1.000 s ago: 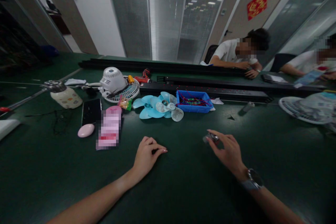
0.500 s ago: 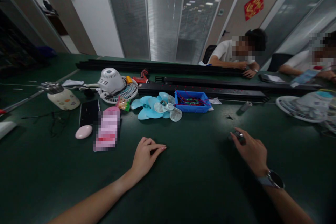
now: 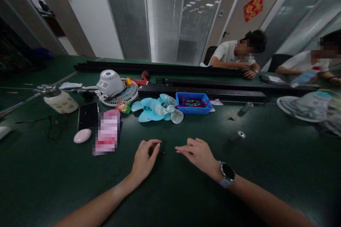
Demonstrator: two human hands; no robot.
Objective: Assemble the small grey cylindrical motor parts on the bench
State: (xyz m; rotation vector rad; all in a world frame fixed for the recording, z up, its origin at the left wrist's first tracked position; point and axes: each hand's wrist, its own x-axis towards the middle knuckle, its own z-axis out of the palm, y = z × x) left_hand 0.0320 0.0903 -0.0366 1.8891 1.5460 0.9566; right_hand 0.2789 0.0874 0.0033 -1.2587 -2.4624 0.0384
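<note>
My left hand (image 3: 144, 158) is low over the green table, thumb and forefinger bent together in a pinch. What they hold, if anything, is too small or dark to make out. Just right of its fingertips shows a tiny round dot (image 3: 164, 152). Facing it across a short gap, my right hand (image 3: 198, 156) wears a watch (image 3: 227, 172). Its thumb and forefinger stretch leftward, tips slightly apart, with nothing visible between them. Right of that hand a small silver-topped metal cylinder (image 3: 241, 135) stands on the table, and a similar cylinder (image 3: 247, 106) is farther back.
Ahead are blue fan blades (image 3: 151, 110), a blue bin (image 3: 193, 111) of wires, and a white fan part (image 3: 109, 83). A pink packet (image 3: 108, 134), phone (image 3: 87, 115) and pink oval case (image 3: 82, 136) lie left. Black rails (image 3: 213, 92) cross behind; two people (image 3: 226, 55) sit opposite.
My right hand has let go of the metal cylinder and moved left towards my left hand. The cylinder stands where the hand was. My left hand's pinch has shifted slightly left.
</note>
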